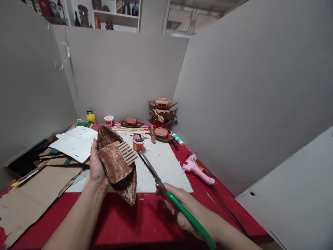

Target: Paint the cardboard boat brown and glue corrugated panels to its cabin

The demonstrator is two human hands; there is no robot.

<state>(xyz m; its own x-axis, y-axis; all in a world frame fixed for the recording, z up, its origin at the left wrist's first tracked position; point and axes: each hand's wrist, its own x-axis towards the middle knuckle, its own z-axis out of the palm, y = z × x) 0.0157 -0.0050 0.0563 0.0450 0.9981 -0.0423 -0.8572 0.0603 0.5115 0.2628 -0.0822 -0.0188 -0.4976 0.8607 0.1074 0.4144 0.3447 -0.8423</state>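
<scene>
My left hand (pixel 98 168) is closed around the side of a brown model boat (pixel 114 163), which is tilted with its bow up and to the left. A curved brown canopy covers the boat's middle. Against the canopy's right edge lies a piece of ribbed corrugated cardboard (pixel 127 153); how it is fixed I cannot tell. In my right hand (pixel 179 205) is a pair of scissors (pixel 156 177) with green handles. Their blades point up and left toward the boat, apart from it, and look slightly parted.
A red-clothed table (pixel 156 222) bears white paper (pixel 161 166), a paint cup (pixel 138 142) and a pink glue gun (pixel 197 169). Cardboard sheets (pixel 49 180) lie left. Finished-looking model boats (pixel 162 113) are stacked at the back right, near thin sticks (pixel 130 130). Grey partitions (pixel 125 69) enclose the table.
</scene>
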